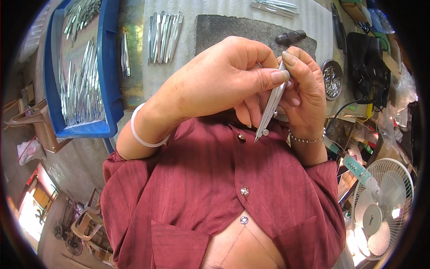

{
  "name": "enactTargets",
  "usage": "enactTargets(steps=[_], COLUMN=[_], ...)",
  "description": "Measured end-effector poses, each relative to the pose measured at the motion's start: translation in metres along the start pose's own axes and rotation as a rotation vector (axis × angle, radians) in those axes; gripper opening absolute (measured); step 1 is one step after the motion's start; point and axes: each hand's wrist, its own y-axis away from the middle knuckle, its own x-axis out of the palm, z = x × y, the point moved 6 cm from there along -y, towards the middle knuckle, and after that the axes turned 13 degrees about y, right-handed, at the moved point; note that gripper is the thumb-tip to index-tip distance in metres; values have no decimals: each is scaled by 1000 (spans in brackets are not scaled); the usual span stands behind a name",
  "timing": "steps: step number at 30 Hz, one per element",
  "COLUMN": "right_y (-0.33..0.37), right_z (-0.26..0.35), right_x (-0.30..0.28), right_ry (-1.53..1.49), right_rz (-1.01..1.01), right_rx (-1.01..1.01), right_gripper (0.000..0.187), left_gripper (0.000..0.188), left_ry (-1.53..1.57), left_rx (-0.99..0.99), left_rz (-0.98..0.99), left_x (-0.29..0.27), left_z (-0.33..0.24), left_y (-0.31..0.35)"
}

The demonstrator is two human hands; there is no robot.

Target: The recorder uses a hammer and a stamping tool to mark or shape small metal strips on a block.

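Note:
My left hand [224, 74] reaches across from the left, its thumb and fingers closed on the upper part of slim silver metal tweezers [274, 101]. They slant down to a pointed tip, with a small round metal knob near that end. My right hand [308, 83] pinches the top end of the same tweezers between thumb and forefinger; its other fingers curl behind. Both hands are raised in front of my chest, over the near edge of the bench. Some of the left fingers are hidden behind the tweezers and the thumb.
A dark stone slab [219, 33] lies on the white-covered bench, with a small black hammer head [290, 37] on it. Metal strips [165, 38] lie in a row to its left. The blue tray [109, 85] holds many more. Right are a dish of small metal parts [331, 80] and a fan [380, 210].

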Motion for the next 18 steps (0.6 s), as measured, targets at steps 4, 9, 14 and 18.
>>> enactTargets(steps=[4, 9, 14, 18], right_y=[3, 7, 9, 10], right_z=[-2, -5, -12, -14], right_x=[-2, -1, -4, -3], right_ry=[-30, -63, -86, -94], right_rz=[-5, -10, -34, -56], right_rx=[-4, -6, -10, -21], right_gripper=[20, 20, 20, 20], left_gripper=[24, 23, 24, 24], left_ry=[8, 7, -23, -10], left_rx=[-10, -5, -19, -34], left_rz=[-9, 0, 25, 45], left_x=[3, 3, 3, 1], left_z=[0, 3, 5, 7], left_y=[0, -1, -2, -4])
